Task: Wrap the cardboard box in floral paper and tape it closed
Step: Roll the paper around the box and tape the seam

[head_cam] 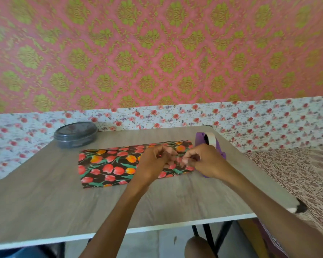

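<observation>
The box wrapped in dark floral paper (108, 164) with red and orange tulips lies flat on the wooden table (45, 202). Both hands hover over its right end, fingertips facing each other and nearly touching. My left hand (153, 161) is curled with its fingers pinched together. My right hand (203, 161) is pinched the same way. The blur hides whether anything thin is held between them. A purple tape dispenser (201, 138) with a whitish tape roll (211, 139) stands just behind my right hand, partly hidden by it.
A round grey lidded container (76, 135) sits at the table's back left. The table's white front edge (119, 232) runs close to my body. A patterned bedspread (296, 170) lies to the right. A flowered wall strip is right behind the table.
</observation>
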Demonstrator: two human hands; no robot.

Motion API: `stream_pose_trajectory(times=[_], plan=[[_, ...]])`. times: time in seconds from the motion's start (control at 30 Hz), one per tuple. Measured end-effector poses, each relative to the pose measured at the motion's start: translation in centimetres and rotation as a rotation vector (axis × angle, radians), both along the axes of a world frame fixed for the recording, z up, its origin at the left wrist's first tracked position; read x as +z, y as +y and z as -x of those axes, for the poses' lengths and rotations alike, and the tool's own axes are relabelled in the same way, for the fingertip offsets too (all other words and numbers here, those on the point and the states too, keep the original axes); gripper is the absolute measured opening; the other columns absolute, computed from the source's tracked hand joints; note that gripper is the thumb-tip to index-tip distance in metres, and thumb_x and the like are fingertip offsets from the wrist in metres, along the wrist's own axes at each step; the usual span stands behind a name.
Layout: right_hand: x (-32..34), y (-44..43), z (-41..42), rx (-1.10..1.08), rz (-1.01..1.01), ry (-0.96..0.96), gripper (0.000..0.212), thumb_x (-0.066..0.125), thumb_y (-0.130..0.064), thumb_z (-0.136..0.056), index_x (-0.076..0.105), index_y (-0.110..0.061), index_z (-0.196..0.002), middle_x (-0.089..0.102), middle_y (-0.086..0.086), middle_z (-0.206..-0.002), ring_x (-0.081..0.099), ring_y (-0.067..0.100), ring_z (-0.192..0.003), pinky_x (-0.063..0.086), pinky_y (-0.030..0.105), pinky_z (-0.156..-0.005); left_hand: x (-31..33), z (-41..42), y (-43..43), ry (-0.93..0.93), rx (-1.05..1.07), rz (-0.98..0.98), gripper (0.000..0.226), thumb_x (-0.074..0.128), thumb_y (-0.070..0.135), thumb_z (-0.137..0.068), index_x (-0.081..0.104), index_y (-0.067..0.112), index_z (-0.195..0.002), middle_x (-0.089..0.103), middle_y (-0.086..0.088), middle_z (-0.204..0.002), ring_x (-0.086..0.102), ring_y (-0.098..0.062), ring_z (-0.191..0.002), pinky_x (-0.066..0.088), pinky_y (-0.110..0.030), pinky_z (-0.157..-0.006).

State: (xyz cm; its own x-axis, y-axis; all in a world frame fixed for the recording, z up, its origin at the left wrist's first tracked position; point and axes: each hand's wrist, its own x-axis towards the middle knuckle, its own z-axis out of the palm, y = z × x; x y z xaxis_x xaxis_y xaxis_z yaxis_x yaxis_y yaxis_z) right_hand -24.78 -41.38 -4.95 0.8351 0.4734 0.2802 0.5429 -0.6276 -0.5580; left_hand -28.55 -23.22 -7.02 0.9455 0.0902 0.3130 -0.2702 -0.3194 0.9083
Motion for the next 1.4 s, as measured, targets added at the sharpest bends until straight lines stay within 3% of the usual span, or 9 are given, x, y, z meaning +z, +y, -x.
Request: stream_pose_trajectory(times=[0.2,0.37,0.53,0.6,0.73,0.87,1.0,1.23,1.4], plan=[[1.0,4.9,0.7,0.088,0.073,-0.047,0.01,0.072,-0.021,-0.089,0.075,-0.017,-0.08,0.057,-0.018,-0.057,0.051,-0.004,-0.057,0.035,0.009,-0.058,0.2,1.7,4.3,0.013,0.068,-0.162,0.014,0.073,0.026,-0.087,0.07,0.022,-0.101,0.07,0.007,-0.093,0.069,-0.011,-0.084,0.056,-0.018,-0.072],[1.4,8.0,1.0,0.13,0.054,-0.035,0.008,0.071,-0.025,-0.09,0.079,-0.025,-0.089,0.072,-0.015,-0.078,0.064,-0.004,-0.072,0.045,0.016,-0.065,0.1,2.8,7.1,-0.049,0.159,-0.097,0.007,0.07,0.012,-0.088,0.073,0.016,-0.084,0.073,0.002,-0.076,0.069,-0.01,-0.068,0.055,-0.021,-0.066],[2.5,9.8,1.0,0.27,-0.775,1.11,0.03,0.061,-0.018,-0.094,0.069,-0.007,-0.121,0.047,-0.004,-0.059,0.035,0.005,-0.042,0.027,0.017,-0.041,1.3,4.3,9.2,-0.287,0.39,-0.191,0.013,0.071,0.012,-0.088,0.071,0.023,-0.082,0.07,0.016,-0.074,0.065,0.002,-0.067,0.048,-0.008,-0.061],[2.8,10.3,0.6,0.262,-1.017,1.272,0.035,0.058,-0.016,-0.093,0.063,-0.006,-0.126,0.038,-0.007,-0.054,0.029,0.003,-0.037,0.023,0.017,-0.037,1.7,4.8,10.6,-0.326,0.458,-0.156,0.014,0.071,0.013,-0.087,0.07,0.025,-0.081,0.07,0.016,-0.075,0.066,0.001,-0.07,0.049,-0.01,-0.065],[2.9,11.8,0.3,0.197,-1.058,1.097,0.026,0.062,-0.015,-0.093,0.067,-0.008,-0.118,0.048,-0.004,-0.06,0.038,0.004,-0.043,0.031,0.016,-0.039,2.5,5.5,12.4,-0.207,0.35,0.171,0.005,0.07,0.018,-0.089,0.073,0.017,-0.085,0.074,0.0,-0.075,0.07,-0.02,-0.072,0.057,-0.028,-0.072],[3.4,14.0,1.2,0.239,-0.81,0.809,0.035,0.073,-0.027,-0.083,0.07,-0.012,-0.114,0.074,0.005,-0.1,0.07,0.019,-0.081,0.055,0.028,-0.066,3.1,6.0,13.1,-0.105,0.266,0.36,0.011,0.064,0.014,-0.091,0.071,0.005,-0.093,0.071,-0.012,-0.076,0.066,-0.018,-0.066,0.055,-0.022,-0.066],[3.6,15.9,2.0,0.218,-0.708,0.574,0.02,0.08,-0.017,-0.08,0.076,-0.013,-0.099,0.076,0.007,-0.095,0.073,0.022,-0.081,0.058,0.029,-0.066,3.2,6.0,13.4,-0.057,0.282,0.399,0.014,0.065,0.017,-0.091,0.072,0.006,-0.096,0.074,-0.013,-0.081,0.069,-0.021,-0.069,0.055,-0.024,-0.065],[4.2,17.6,0.6,0.114,-0.753,0.383,0.012,0.08,-0.001,-0.077,0.077,-0.001,-0.089,0.072,0.021,-0.078,0.062,0.02,-0.06,0.055,0.024,-0.058,3.9,5.7,14.1,-0.062,0.34,0.282,0.016,0.06,0.018,-0.096,0.072,0.019,-0.106,0.075,-0.002,-0.102,0.073,-0.015,-0.069,0.057,-0.023,-0.06],[4.7,18.7,-0.6,0.044,-0.828,0.347,0.009,0.08,-0.001,-0.078,0.078,-0.002,-0.087,0.073,0.013,-0.071,0.061,0.014,-0.056,0.056,0.024,-0.058,3.6,4.9,14.3,-0.234,0.606,-0.169,0.047,0.055,0.021,-0.099,0.046,0.038,-0.142,0.069,0.013,-0.105,0.07,-0.006,-0.063,0.06,-0.03,-0.064]])
